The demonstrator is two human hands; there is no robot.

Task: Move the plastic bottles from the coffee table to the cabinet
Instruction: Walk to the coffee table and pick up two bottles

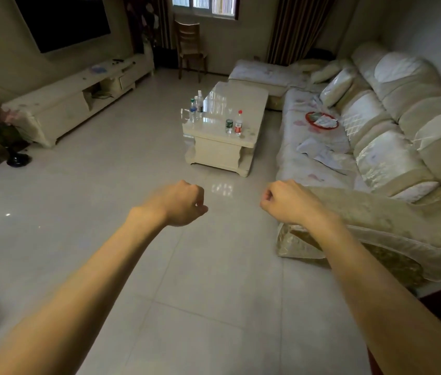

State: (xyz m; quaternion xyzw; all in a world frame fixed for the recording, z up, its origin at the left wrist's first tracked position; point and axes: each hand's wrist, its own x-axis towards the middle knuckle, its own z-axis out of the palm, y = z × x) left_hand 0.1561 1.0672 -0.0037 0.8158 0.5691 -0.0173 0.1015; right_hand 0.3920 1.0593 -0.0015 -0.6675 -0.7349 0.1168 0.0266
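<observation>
Observer: Bare forearms (78,293) stretch over the pale tiled floor (65,201); left hand (180,204) and right hand (285,201) are both curled into fists, holding nothing.
Checker: Bottles?
Observer: Upright on the glossy cream coffee table (243,101), well apart from the hands. Cluster of clear plastic bottles (196,106) at its left edge; green-labelled bottle (229,126) just beside red-capped bottle (238,123) near the front. Long cream cabinet (73,101) stands along the left wall.
</observation>
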